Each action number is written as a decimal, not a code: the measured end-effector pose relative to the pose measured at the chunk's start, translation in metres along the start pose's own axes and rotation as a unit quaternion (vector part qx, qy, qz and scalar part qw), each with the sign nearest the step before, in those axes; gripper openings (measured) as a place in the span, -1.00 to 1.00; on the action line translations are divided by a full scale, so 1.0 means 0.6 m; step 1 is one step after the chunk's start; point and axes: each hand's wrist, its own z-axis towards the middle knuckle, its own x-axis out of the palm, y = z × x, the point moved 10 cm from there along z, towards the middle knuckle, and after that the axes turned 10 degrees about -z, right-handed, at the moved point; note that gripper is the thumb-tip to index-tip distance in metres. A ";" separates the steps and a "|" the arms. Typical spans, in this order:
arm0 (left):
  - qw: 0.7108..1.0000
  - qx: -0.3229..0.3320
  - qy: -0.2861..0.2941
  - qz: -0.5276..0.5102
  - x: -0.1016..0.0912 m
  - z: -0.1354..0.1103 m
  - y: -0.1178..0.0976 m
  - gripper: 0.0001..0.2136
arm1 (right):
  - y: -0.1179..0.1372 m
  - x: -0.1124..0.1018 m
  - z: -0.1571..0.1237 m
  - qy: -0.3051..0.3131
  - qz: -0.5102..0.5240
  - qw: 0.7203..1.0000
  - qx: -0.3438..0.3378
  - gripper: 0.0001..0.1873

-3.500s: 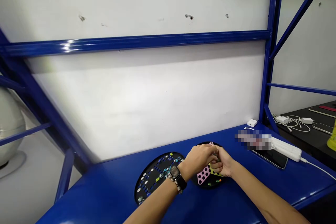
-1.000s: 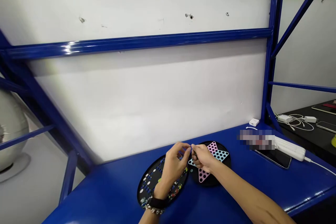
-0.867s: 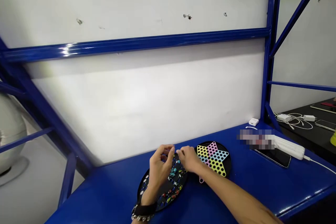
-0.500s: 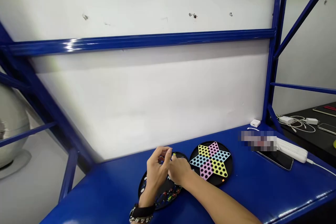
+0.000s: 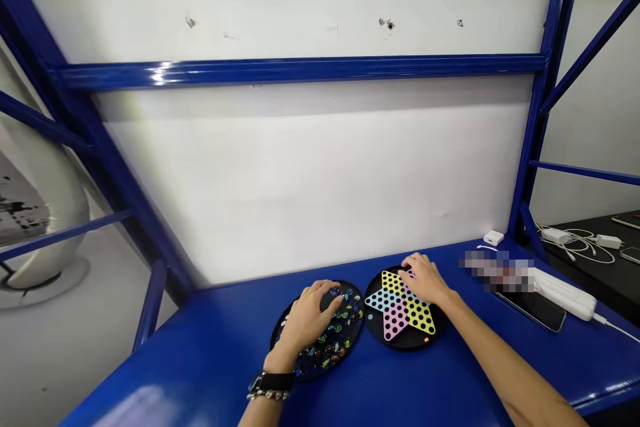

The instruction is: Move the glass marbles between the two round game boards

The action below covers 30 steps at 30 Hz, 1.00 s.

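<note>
Two round black trays lie side by side on the blue table. The left tray holds several coloured glass marbles. My left hand rests over it, fingers curled down among the marbles; whether it holds one is hidden. The right tray is a Chinese-checkers board with a star in yellow, pink and light blue, full of holes. My right hand sits at the board's far edge, fingertips pinched on the pink point of the star; what they hold is too small to see.
To the right lie a dark phone, a white power strip with its cable, and a small white charger. Blue frame posts rise at the table's corners. A black desk with cables stands further right.
My right hand has left the marble tray and moved right onto the far edge of the star board. My left hand has dropped flat into the marbles. The camera has shifted slightly left.
</note>
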 end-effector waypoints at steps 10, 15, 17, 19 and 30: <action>0.997 -0.006 0.081 0.008 0.050 -0.006 0.036 -0.55 | -0.077 0.056 -0.053 0.129 -0.035 0.991 0.028 -0.28; 0.998 0.013 0.063 -0.012 0.039 -0.007 0.017 -0.64 | -0.078 0.058 -0.054 0.145 -0.034 0.988 0.036 -0.23; 0.998 0.014 0.062 -0.021 0.033 -0.007 0.009 -0.65 | -0.081 0.057 -0.056 0.146 -0.034 0.988 0.037 -0.23; 0.998 0.004 0.059 -0.027 0.027 -0.007 0.007 -0.65 | -0.082 0.056 -0.057 0.150 -0.037 0.987 0.038 -0.22; 0.996 -0.040 0.073 -0.042 0.029 -0.007 0.036 -0.66 | -0.083 0.058 -0.062 0.185 -0.053 0.980 0.052 -0.13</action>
